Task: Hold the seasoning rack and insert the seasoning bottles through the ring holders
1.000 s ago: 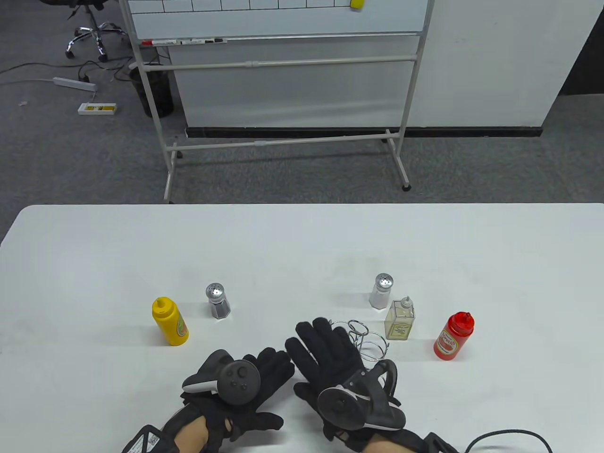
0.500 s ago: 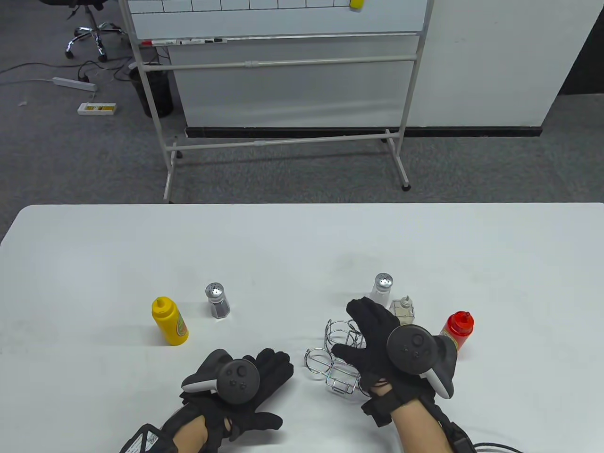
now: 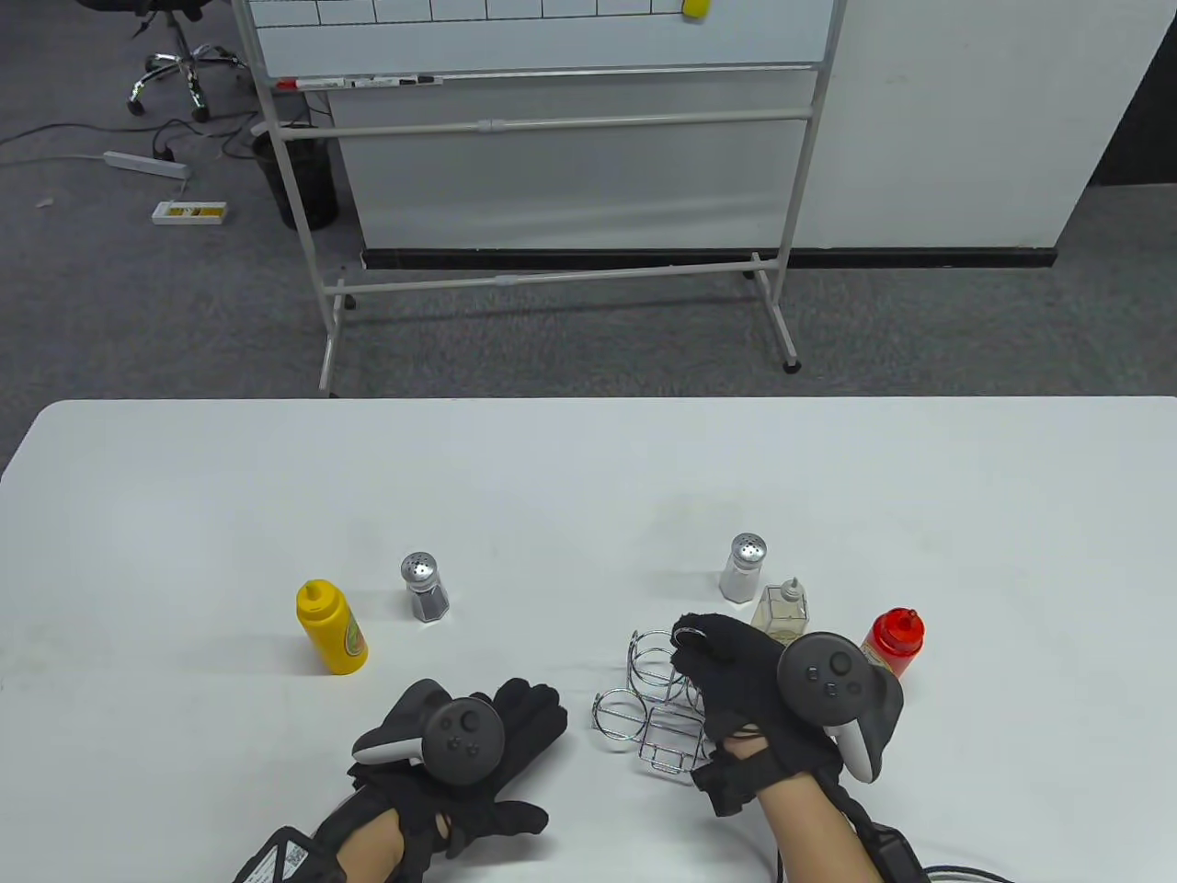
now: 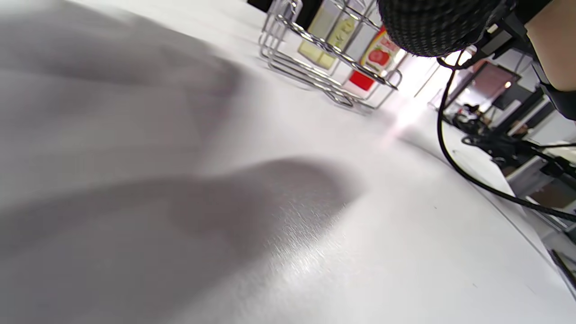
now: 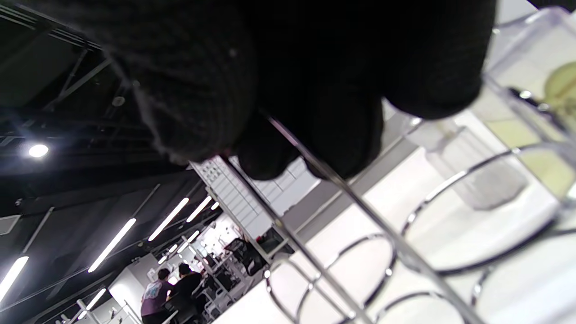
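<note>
The wire seasoning rack (image 3: 648, 713) stands on the white table (image 3: 588, 478) near the front. My right hand (image 3: 691, 646) grips the rack's top handle loop, fingers curled around the wire; the right wrist view shows the fingers (image 5: 270, 135) closed on the handle above the rings (image 5: 472, 234). My left hand (image 3: 531, 706) rests flat on the table to the left of the rack, holding nothing. A yellow mustard bottle (image 3: 331, 627) and a pepper shaker (image 3: 424, 587) stand to the left. A salt shaker (image 3: 743, 567), an oil bottle (image 3: 782, 607) and a red ketchup bottle (image 3: 892, 641) stand to the right.
The rack (image 4: 324, 58) shows in the left wrist view with the oil bottle (image 4: 321, 38) and ketchup bottle (image 4: 371, 60) behind it. A black cable (image 4: 472, 180) trails from my right wrist over the table edge. A whiteboard stand (image 3: 552, 276) is beyond the table.
My right hand moved from over the rack's left side to its right, turned palm down, and its fingers curled onto the handle loop. My left hand stayed put.
</note>
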The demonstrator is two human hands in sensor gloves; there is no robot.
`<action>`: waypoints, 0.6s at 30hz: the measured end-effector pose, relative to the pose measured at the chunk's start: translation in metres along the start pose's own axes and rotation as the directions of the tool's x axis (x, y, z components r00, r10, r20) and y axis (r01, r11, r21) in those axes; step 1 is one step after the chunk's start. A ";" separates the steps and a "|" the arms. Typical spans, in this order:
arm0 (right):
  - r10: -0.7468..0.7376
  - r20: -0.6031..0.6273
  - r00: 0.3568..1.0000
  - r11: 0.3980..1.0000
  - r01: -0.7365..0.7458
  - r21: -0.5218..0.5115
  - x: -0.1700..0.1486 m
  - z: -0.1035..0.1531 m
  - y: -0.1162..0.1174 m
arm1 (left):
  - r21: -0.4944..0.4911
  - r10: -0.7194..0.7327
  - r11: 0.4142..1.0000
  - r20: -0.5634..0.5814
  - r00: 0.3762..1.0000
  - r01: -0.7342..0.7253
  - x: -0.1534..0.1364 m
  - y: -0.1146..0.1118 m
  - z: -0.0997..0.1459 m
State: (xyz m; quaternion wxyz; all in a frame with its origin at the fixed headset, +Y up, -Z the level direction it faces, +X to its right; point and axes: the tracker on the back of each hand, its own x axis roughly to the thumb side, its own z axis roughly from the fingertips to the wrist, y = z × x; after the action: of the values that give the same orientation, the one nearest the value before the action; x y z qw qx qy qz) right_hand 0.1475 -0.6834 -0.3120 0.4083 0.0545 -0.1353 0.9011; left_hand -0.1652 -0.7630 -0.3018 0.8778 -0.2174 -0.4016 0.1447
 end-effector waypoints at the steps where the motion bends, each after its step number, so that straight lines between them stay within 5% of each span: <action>1: 0.005 0.023 1.000 1.000 -0.005 -0.006 0.004 0.001 -0.001 | 0.025 -0.006 1.000 -0.008 1.000 0.006 -0.001 0.003 0.002; 12: -0.105 0.292 0.951 0.993 0.088 0.073 0.054 0.022 0.019 | 0.445 0.046 0.896 -0.072 0.996 -0.010 -0.015 0.036 0.033; 15: -0.104 0.302 0.948 0.990 0.071 0.119 0.058 0.026 0.033 | 0.608 0.053 0.794 -0.047 0.998 -0.013 -0.016 0.044 0.046; 18: -0.097 0.308 0.946 0.987 0.053 0.149 0.062 0.029 0.041 | 0.839 -0.008 0.543 0.022 1.000 -0.015 -0.010 0.060 0.073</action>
State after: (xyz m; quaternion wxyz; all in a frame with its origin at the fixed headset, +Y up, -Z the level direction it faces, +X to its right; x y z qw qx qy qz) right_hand 0.0753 -0.6733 -0.2793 0.4107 0.2309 -0.1333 0.8719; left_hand -0.2327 -0.6961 -0.2951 0.8699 0.2294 -0.2935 0.3233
